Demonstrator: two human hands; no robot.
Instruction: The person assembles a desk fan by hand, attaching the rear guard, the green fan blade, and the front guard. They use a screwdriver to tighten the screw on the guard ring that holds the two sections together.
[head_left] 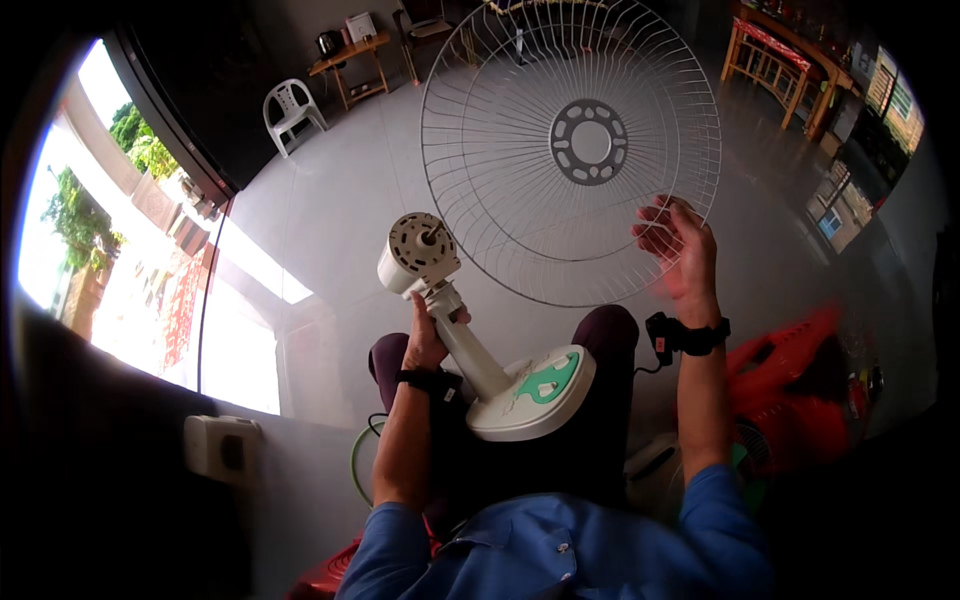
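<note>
A white electric fan without its blades rests across my lap, tilted to the left. Its round motor housing is bare, and a thin shaft sticks out of the front. The base lies on my thighs and carries a green control panel with light knobs. My left hand is wrapped round the fan's neck just below the motor. A large round wire fan grille with a grey central ring hangs in front of me, apart from the motor. My right hand, slightly blurred, grips its lower right rim, partly behind the wires.
Red plastic stools stand on the floor at my right. A beige box-shaped thing sits at the left, near a bright doorway. Further off are a white plastic chair, a small wooden table and wooden furniture.
</note>
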